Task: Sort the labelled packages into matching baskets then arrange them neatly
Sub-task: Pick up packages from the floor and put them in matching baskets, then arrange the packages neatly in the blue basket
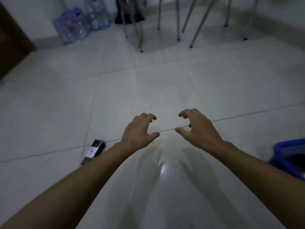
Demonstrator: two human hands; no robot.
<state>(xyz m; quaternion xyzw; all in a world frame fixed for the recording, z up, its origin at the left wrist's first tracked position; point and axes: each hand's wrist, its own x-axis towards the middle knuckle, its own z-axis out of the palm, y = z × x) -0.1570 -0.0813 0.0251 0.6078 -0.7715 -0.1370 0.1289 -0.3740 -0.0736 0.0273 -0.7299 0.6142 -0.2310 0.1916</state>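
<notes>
Both my arms reach forward over the pale tiled floor. My left hand [140, 131] hovers with fingers loosely curled and holds nothing. My right hand [196, 128] mirrors it a short gap to the right, fingers loosely curled, also holding nothing. A black package [95, 150] with a white label lies on the floor left of my left forearm, partly hidden by it. The corner of a blue basket [287, 156] shows at the right edge, beside my right forearm, with something dark inside.
Metal chair legs [177, 22] stand at the back centre and right. Packs of water bottles [79, 23] sit against the far wall at the left. A dark bag [128, 15] rests behind them. A brown door [11, 43] is at the left edge.
</notes>
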